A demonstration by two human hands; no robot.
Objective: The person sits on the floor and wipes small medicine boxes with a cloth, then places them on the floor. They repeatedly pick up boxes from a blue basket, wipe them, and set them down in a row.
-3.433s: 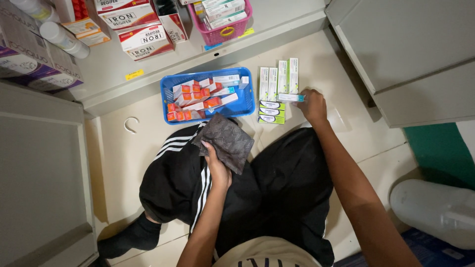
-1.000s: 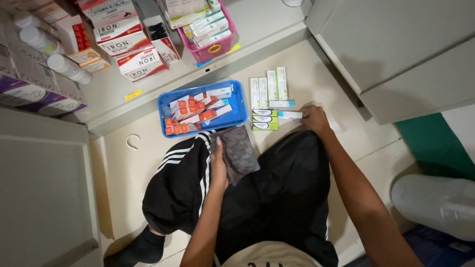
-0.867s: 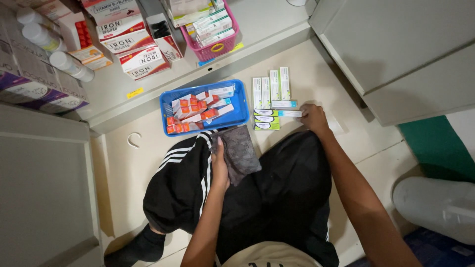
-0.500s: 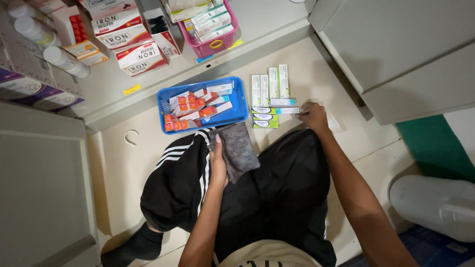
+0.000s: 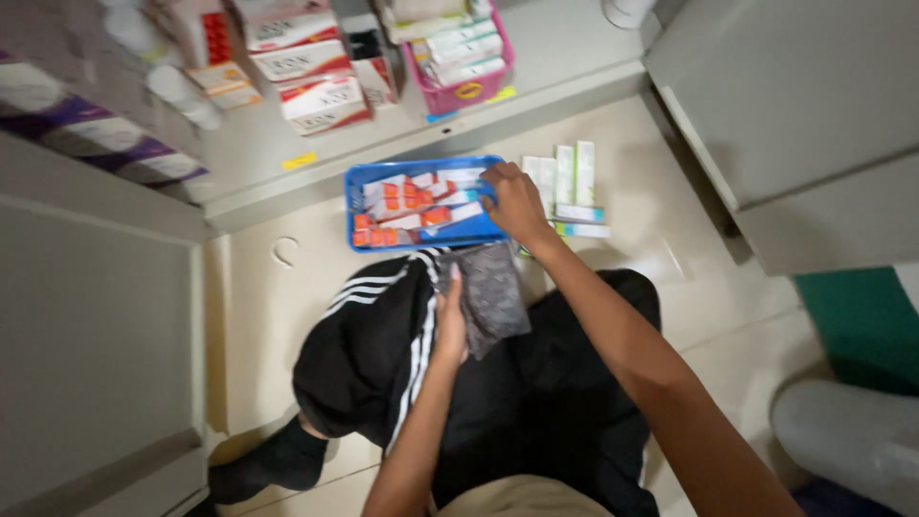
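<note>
Reaching across from the row of slim white-and-green cartons (image 5: 567, 182) on the floor, where it was setting one down a moment ago, the right hand (image 5: 514, 203) now rests over the right end of the blue plastic basket (image 5: 369, 179), fingers curled down among the white-and-orange boxes (image 5: 402, 203); whether they pinch one is hidden. Against the thigh, the left hand (image 5: 450, 324) holds the dark grey patterned cloth (image 5: 493, 292), fingers pressed together. By this, one carton looks placed and another is being fetched.

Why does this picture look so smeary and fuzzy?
Head view: motion blur smears everything, most at the shelf's red-and-white cartons; the right hand over the blue plastic basket is soft-edged; dim light, the left hand holds a grey patterned cloth.
</note>
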